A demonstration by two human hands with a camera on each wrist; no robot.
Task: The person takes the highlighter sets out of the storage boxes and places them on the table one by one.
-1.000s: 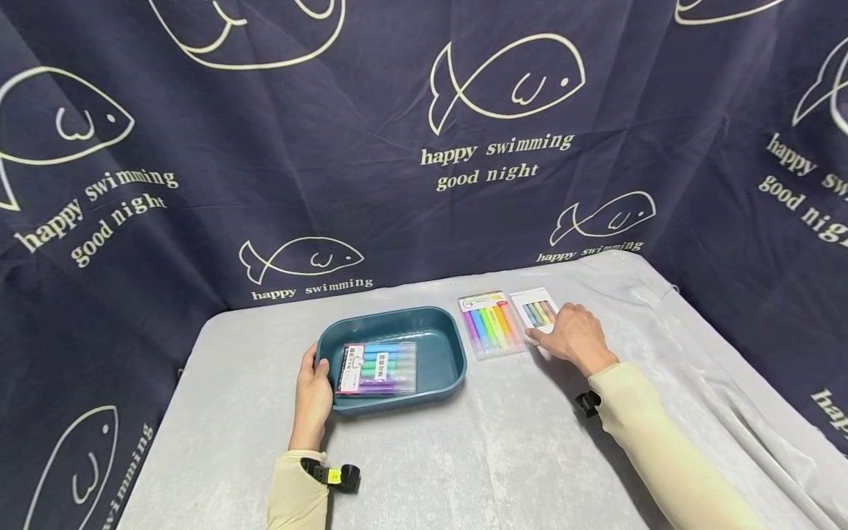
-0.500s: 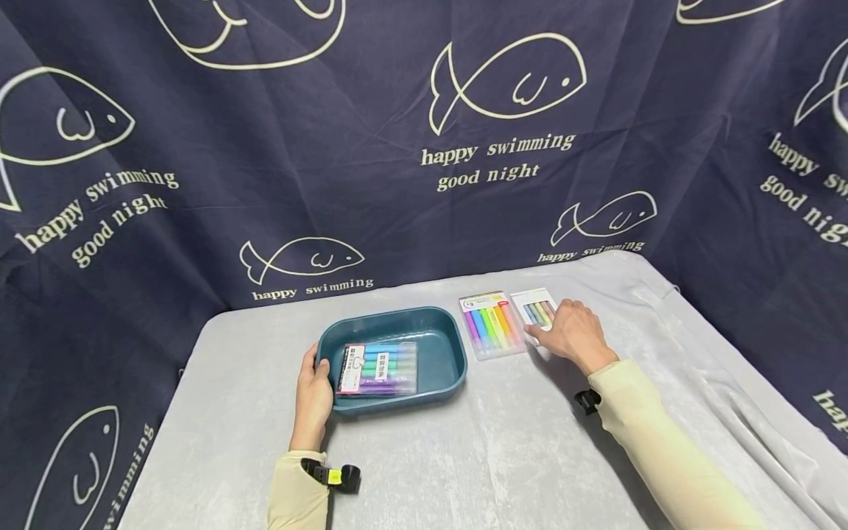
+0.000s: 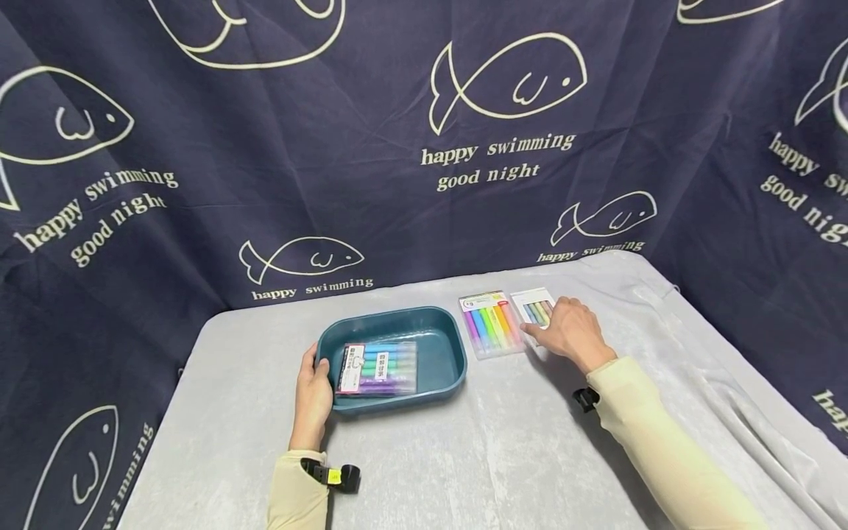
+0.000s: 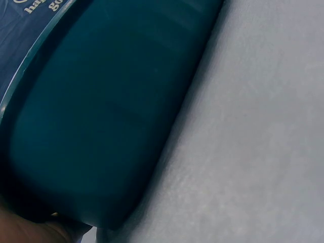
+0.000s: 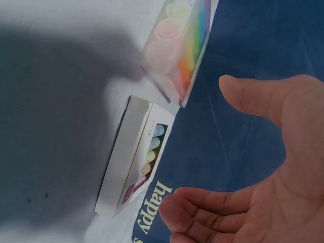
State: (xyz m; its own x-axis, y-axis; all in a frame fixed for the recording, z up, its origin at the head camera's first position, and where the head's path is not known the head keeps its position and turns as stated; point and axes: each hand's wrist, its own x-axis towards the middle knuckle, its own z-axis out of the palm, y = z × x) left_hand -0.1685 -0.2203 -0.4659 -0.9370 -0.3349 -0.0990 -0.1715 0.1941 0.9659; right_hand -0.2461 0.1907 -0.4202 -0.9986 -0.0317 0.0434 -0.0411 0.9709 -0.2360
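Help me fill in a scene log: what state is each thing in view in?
Teal tray: upright, open-topped.
Blue-to-purple marker pack: lying inside the tray.
Rainbow marker pack: lying on the grey cloth, outside the tray.
White box: lying window-up on the cloth, not gripped.
Left hand: gripping the tray's left end.
Right hand: thumb apart from fingers, over the white box, holding nothing.

Right hand has shifted slightly left; it hides more of the white box.
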